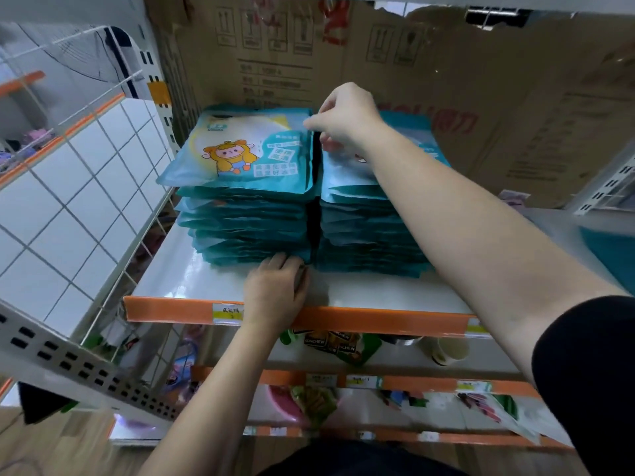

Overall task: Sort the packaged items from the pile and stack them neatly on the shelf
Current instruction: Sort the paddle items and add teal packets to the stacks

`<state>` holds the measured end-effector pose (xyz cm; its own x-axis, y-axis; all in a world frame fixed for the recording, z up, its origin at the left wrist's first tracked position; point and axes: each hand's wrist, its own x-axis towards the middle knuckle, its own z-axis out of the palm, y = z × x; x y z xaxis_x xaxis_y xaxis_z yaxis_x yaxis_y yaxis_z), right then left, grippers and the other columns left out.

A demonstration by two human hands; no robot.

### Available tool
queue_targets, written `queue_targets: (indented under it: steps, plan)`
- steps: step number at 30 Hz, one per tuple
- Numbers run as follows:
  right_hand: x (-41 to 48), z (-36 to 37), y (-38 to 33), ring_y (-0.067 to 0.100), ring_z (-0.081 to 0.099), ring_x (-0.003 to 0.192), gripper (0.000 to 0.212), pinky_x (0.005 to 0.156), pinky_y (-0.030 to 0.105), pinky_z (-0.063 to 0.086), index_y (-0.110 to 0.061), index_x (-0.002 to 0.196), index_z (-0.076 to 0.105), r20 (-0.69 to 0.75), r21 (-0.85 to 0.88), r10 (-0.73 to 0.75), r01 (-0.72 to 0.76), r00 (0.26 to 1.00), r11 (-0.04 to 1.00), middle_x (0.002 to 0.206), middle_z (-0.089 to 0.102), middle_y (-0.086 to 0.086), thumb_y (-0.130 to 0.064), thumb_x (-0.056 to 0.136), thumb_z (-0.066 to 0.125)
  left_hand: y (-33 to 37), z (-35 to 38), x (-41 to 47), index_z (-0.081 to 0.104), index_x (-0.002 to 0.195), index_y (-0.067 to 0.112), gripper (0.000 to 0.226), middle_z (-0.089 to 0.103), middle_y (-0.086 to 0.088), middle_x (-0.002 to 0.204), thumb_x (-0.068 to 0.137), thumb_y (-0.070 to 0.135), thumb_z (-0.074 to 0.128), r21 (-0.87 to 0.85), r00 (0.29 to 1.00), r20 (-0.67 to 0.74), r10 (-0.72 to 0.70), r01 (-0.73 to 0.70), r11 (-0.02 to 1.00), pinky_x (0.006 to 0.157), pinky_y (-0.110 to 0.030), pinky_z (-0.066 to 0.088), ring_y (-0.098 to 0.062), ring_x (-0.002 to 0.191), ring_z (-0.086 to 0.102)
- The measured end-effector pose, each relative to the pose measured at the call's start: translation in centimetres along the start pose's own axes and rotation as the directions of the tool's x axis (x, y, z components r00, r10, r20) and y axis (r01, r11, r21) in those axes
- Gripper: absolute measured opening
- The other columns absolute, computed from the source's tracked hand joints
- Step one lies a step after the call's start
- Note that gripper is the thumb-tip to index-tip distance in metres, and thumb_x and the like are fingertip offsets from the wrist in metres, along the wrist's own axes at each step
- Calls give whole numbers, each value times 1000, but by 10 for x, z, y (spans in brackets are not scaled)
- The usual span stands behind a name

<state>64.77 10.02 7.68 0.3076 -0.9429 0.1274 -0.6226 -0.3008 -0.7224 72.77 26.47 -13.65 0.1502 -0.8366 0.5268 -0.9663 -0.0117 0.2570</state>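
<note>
Two tall stacks of teal packets stand side by side on the white shelf [192, 283] with an orange front edge. The left stack [245, 214] is topped by a packet with a yellow cartoon figure [240, 149]. The right stack [364, 231] is partly hidden by my forearm. My left hand [275, 290] rests on the shelf with its fingertips against the bottom of the left stack. My right hand [343, 118] reaches over the gap between the stacks, fingers curled at the top packets' back edges; what it holds, if anything, is hidden.
Flattened cardboard [446, 80] backs the shelf. A white wire grid panel [79, 187] closes the left side. Lower shelves carry snack packets [340, 345], a paper cup [450, 350] and other small goods. Another teal item [611, 252] lies at the far right.
</note>
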Motion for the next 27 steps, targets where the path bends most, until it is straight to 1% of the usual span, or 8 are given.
queue_targets:
  steps: [3,6,8,13,17,20,22,27]
  plan:
    - [-14,-39,23,15,65,53,1,53,24,54,-9,84,67,-101,230,-19,42,995,972,75,69,11,-10,84,66,27,5,1,66,88,14,26,64,-4,84,91,34,49,-67,997,33,66,-64,996,55,-30,44,-26,72,61]
    - [-34,-81,70,13,69,61,8,58,24,57,-13,89,68,-246,205,-10,62,969,977,78,70,5,-12,87,60,62,16,5,66,91,15,20,65,-3,86,90,32,57,-116,986,87,142,-131,985,62,-34,49,-25,77,61]
    - [-56,-109,114,13,70,64,11,63,28,59,-21,83,67,-330,195,39,28,943,980,76,71,2,-14,86,59,91,27,10,66,89,15,19,65,-2,84,91,32,58,-150,969,110,220,-203,968,63,-35,50,-24,75,61]
    - [-132,-155,223,13,66,63,16,64,33,57,-24,81,65,-423,237,267,-179,866,955,79,71,10,-12,88,59,171,57,22,64,87,16,22,63,-3,80,91,34,52,-247,900,165,404,-359,900,59,-34,47,-27,72,61]
    - [-189,-181,304,24,68,82,7,82,48,56,-26,86,67,-430,212,410,-351,805,912,83,70,5,-21,83,63,243,78,30,66,90,19,26,64,-2,81,87,39,49,-294,843,232,485,-414,861,58,-33,47,-29,72,62]
    - [-227,-210,353,15,63,88,18,89,33,51,-17,105,70,-445,164,444,-417,778,894,96,68,0,-17,89,64,302,98,34,68,97,18,25,65,-3,89,87,35,52,-331,814,245,526,-440,835,66,-36,48,-30,81,64]
    - [-249,-236,380,9,60,90,23,85,21,45,-14,113,69,-458,132,455,-448,764,884,100,66,-3,-18,90,63,347,109,37,67,105,17,23,67,-4,98,91,30,56,-375,798,243,552,-448,812,74,-38,48,-30,89,64]
    - [-287,-308,453,11,60,95,25,86,22,46,-15,115,68,-454,149,493,-483,742,863,101,64,-4,-16,91,61,475,131,42,61,123,22,29,63,-1,122,97,32,51,-427,774,276,570,-433,794,93,-39,45,-24,113,56]
